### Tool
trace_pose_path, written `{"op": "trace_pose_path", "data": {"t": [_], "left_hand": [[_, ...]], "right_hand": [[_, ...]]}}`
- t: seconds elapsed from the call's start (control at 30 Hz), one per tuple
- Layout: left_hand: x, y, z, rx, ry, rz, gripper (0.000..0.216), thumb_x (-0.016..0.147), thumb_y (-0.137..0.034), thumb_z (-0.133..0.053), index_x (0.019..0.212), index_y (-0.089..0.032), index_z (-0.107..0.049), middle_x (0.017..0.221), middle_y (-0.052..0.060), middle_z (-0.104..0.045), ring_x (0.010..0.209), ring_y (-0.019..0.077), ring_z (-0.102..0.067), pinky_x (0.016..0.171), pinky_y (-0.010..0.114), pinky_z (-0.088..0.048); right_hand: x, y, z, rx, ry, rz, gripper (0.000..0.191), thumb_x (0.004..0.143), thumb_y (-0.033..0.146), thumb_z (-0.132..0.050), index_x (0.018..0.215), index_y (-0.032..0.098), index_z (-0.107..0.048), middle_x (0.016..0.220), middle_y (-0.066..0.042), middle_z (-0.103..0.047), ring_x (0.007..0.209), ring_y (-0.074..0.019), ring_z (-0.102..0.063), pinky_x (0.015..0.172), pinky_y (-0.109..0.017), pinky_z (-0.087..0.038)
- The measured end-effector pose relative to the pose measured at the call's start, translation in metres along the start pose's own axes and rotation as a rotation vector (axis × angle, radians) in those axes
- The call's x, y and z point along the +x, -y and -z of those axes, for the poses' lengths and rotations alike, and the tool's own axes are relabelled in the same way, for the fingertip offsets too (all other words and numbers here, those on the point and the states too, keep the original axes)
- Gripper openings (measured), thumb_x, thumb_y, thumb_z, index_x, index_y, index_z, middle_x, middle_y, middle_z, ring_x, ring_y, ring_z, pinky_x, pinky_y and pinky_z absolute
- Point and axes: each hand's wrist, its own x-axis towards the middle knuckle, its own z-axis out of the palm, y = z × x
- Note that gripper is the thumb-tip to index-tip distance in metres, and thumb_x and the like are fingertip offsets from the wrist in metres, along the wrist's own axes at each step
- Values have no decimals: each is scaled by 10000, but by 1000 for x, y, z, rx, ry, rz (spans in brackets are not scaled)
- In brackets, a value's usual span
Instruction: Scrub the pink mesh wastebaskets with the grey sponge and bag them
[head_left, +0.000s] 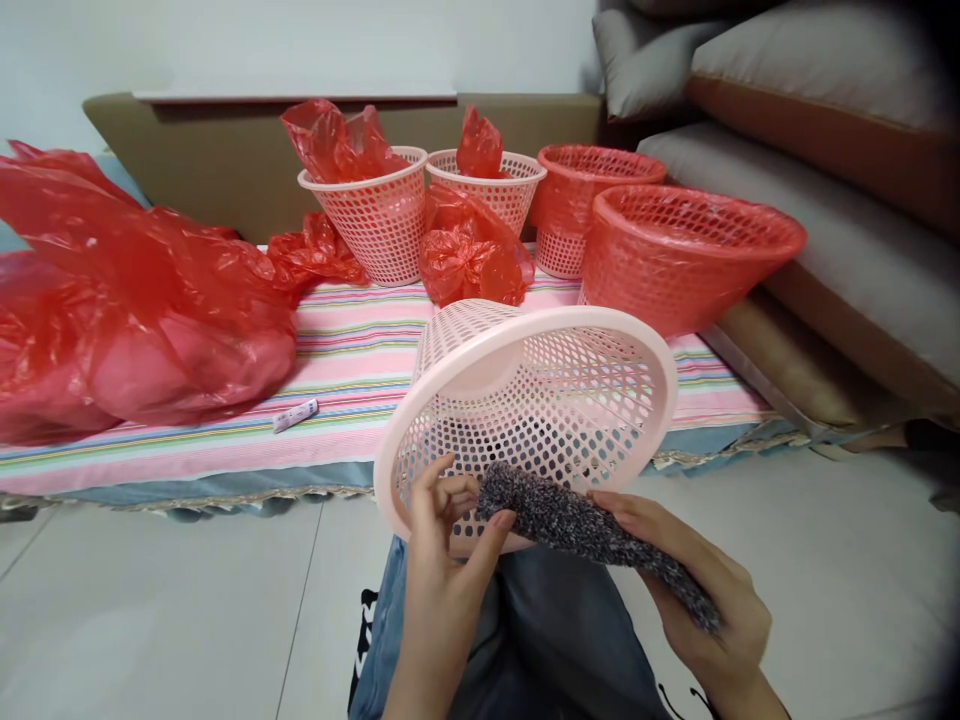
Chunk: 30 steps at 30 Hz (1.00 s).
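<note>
A dark grey speckled cleaning cloth (585,525), folded into a long strip, is held between my two hands. My left hand (450,545) pinches its left end between thumb and fingers. Around the right end, my right hand (697,580) is closed, with its fingers along the upper side. Just behind the cloth, a pale pink plastic basket (525,330) with a pierced wall lies tilted on my lap, its mouth facing me. Its lower rim is partly hidden by my hands and the cloth.
Red-bagged baskets (675,250) and two pale pink baskets (375,220) holding red plastic stand on the striped cover (352,370). A large red plastic bag (150,310) lies left, near a small white packet (295,414). Cushions (825,220) are stacked at right.
</note>
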Motion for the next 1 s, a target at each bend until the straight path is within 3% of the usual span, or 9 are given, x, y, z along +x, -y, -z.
{"op": "trace_pose_path", "data": {"t": [0.17, 0.3, 0.4, 0.5, 0.57, 0.67, 0.77, 0.87, 1.0], "left_hand": [[1, -2, -1, -52, 24, -10, 508, 829, -309, -730, 1275, -260, -492, 1006, 24, -664, 967, 169, -667, 874, 306, -540], [-4, -9, -1, 66, -100, -222, 265, 779, -195, -771, 1007, -249, -648, 905, -6, -661, 865, 146, -656, 758, 239, -541], [-6, -11, 0, 140, -103, -406, 187, 779, -109, -759, 849, -237, -642, 860, -14, -644, 852, 141, -635, 743, 233, -530], [-5, -12, 0, 189, -60, -600, 208, 798, -47, -725, 840, -229, -635, 821, -14, -637, 845, 144, -626, 770, 258, -530], [-4, -12, -1, 223, -36, -704, 222, 810, -30, -708, 886, -231, -650, 816, -14, -640, 843, 144, -632, 778, 266, -536], [-4, -11, -2, 264, -91, -686, 215, 821, -100, -730, 970, -236, -658, 897, 3, -650, 873, 150, -649, 778, 264, -549], [-3, -10, -3, 314, -151, -582, 229, 789, -213, -790, 971, -235, -653, 962, 21, -655, 910, 172, -660, 783, 274, -561], [-2, -10, -2, 367, -128, -559, 187, 781, -240, -798, 907, -232, -660, 937, 19, -661, 892, 179, -663, 774, 278, -558], [-3, -12, -4, 400, -128, -563, 249, 796, -245, -784, 1018, -244, -670, 940, 27, -681, 881, 194, -662, 766, 301, -548]], "right_hand": [[-7, -5, -2, 85, -38, -7, 480, 867, 46, -545, 1274, 273, -655, 1253, -87, -704, 1155, -321, -667, 967, -552, -546], [-9, -16, -6, 155, -24, -8, 448, 874, 68, -563, 1247, 290, -673, 1258, -81, -705, 1153, -326, -670, 963, -564, -548], [-13, -20, -15, 124, -75, -71, 472, 890, 76, -555, 1286, 316, -646, 1277, -63, -700, 1167, -302, -669, 983, -525, -549], [-18, -21, -25, 31, -139, -230, 469, 914, 133, -573, 1340, 326, -602, 1188, -41, -743, 1094, -252, -706, 962, -428, -570], [-22, -21, -31, 3, -184, -320, 349, 926, 192, -586, 1248, 300, -664, 1127, -37, -761, 1037, -233, -720, 936, -376, -572], [-29, -25, -37, 55, -280, -432, 187, 933, 273, -598, 1075, 245, -717, 1095, -60, -756, 1032, -235, -707, 935, -362, -553], [-35, -29, -40, 140, -357, -516, 201, 932, 335, -606, 1065, 214, -696, 1117, -104, -732, 1071, -266, -681, 955, -411, -538], [-37, -31, -40, 203, -391, -514, 221, 924, 372, -615, 1060, 212, -682, 1116, -130, -719, 1079, -297, -673, 949, -467, -538], [-37, -31, -40, 295, -404, -467, 164, 937, 353, -605, 1045, 243, -662, 1114, -113, -708, 1113, -279, -655, 990, -494, -517]]}}
